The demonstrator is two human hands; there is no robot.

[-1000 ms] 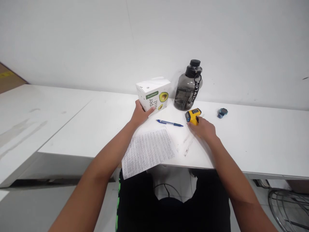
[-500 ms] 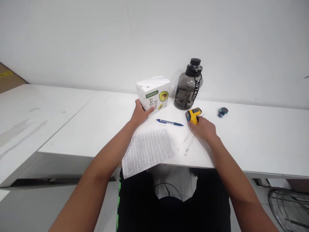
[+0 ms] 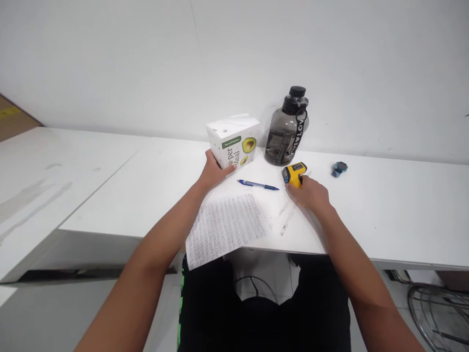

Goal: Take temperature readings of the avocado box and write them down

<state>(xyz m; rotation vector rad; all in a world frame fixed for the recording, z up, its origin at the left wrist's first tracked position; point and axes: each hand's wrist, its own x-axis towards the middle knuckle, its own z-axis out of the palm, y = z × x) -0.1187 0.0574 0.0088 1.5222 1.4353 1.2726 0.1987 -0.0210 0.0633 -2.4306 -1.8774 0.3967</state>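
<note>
My left hand [image 3: 215, 172] grips the lower left corner of a white meal box [image 3: 232, 141] printed with avocados; its thumb lies across the front and the other fingers are mostly hidden behind. At the right, my right hand [image 3: 309, 192] is closed around the handle of a yellow infrared thermometer [image 3: 294, 173], whose head points up and to the left. Between the two hands lies a blue pen [image 3: 258, 185]. Nearer to me, a sheet of paper covered in small print [image 3: 227, 227] hangs a little over the table's front edge.
Behind the thermometer stands a large grey water bottle [image 3: 282, 134] with a black cap, close to the wall [image 3: 146, 63]. A blue wristwatch [image 3: 339, 168] lies to the right on the white table [image 3: 406, 210]. A wire rack [image 3: 439, 308] is below at the right.
Both hands keep their holds on the box and the thermometer. Only a very slight shift of the view shows.
</note>
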